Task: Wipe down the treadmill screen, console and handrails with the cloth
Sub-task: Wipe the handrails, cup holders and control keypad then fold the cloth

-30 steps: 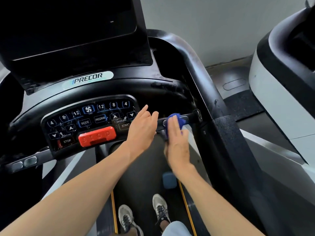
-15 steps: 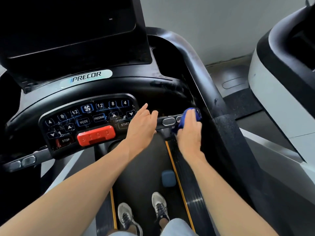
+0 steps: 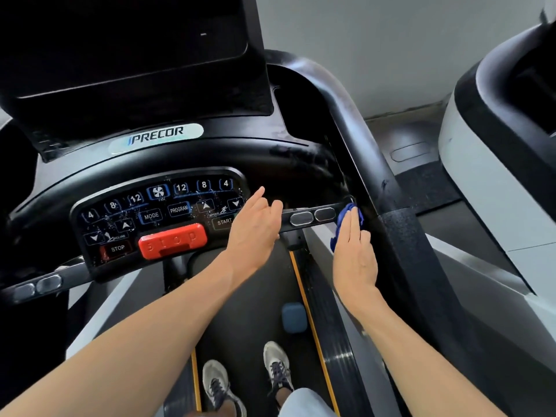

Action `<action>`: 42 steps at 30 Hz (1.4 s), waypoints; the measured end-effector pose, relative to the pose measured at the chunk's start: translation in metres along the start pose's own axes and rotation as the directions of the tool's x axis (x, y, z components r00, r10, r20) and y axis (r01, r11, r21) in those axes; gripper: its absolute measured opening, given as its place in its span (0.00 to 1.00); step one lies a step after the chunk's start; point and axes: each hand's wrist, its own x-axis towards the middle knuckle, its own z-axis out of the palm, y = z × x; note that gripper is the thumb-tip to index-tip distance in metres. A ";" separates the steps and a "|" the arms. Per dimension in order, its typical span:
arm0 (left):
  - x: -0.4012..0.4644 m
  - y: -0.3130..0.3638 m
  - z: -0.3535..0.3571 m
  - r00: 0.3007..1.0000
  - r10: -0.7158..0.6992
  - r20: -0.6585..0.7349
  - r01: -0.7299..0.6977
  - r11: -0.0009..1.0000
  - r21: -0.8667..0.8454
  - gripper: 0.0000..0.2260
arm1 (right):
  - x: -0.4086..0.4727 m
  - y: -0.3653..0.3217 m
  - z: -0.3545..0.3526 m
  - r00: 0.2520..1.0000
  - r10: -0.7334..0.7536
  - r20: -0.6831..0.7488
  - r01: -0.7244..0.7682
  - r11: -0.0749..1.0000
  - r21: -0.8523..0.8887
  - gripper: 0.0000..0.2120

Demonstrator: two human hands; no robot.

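The cloth (image 3: 346,222) is deep blue, the stop bar (image 3: 173,240) red, the console (image 3: 168,158) black, seemingly water-speckled.

Soft, even daylight falls from about 1 o'clock, bright on the pale grey wall (image 3: 391,49). The glossy black treadmill screen (image 3: 126,43) stays very dark. Edges bend from wide-angle distortion; the corners are slightly blurred.
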 end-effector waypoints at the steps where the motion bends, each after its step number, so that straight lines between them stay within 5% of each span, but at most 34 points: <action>1: 0.000 0.000 0.000 1.000 0.002 -0.009 -0.002 1.000 -0.001 0.20 | 0.007 0.000 -0.002 0.999 -0.032 -0.022 0.031 0.998 -0.050 0.37; 8: -0.001 -0.003 0.003 0.998 0.024 -0.055 -0.026 0.999 -0.026 0.20 | 0.015 0.005 -0.024 0.987 -0.160 -0.020 0.146 0.938 -0.315 0.32; 13: -0.003 -0.002 0.007 0.993 0.013 -0.118 -0.016 1.000 -0.021 0.20 | 0.007 0.013 -0.019 0.956 -0.289 0.045 0.254 0.744 -0.618 0.34; 23: -0.003 0.000 0.013 0.991 -0.013 -0.136 0.015 1.000 0.012 0.22 | -0.001 0.038 -0.040 0.854 -0.436 0.283 0.443 0.324 -0.836 0.27; 32: -0.003 0.001 0.012 0.990 -0.008 -0.142 0.012 1.000 0.024 0.22 | 0.019 0.039 -0.037 0.745 -0.549 0.380 0.613 0.336 -0.715 0.15; 42: -0.006 0.004 0.007 0.991 -0.041 -0.125 0.038 0.999 -0.025 0.23 | 0.031 0.044 -0.048 0.779 -0.624 0.056 0.440 0.483 -0.757 0.35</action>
